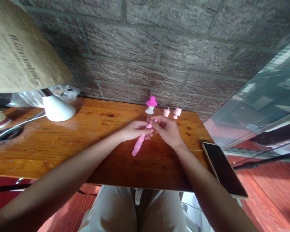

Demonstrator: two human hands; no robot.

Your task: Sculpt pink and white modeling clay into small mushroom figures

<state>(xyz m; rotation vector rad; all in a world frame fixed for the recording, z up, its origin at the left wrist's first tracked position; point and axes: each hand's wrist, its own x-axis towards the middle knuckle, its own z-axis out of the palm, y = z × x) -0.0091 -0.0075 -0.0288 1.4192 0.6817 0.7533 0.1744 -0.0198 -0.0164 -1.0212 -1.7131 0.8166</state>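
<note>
A long, lumpy pink clay-like strip (138, 145) slants above the wooden table, its lower end hanging toward me. My left hand (138, 130) is closed around its middle, thumb on top. At the upper end, the fingertips of my right hand (166, 127) pinch the same strip; they partly hide that end. Just beyond my hands stands a small mushroom figure (151, 105) with a bright pink cap and white stem. To its right are two small pale pink figures, one rounded (166, 112) and one with a blocky top (177, 112).
A lamp with a white base (58, 109) and printed paper shade (26, 54) stands at the left, near black-handled scissors (11, 133) and crumpled clear plastic (70, 92). A phone (224, 169) lies along the table's right edge. Behind the table (111, 114) rises a grey brick wall (145, 45).
</note>
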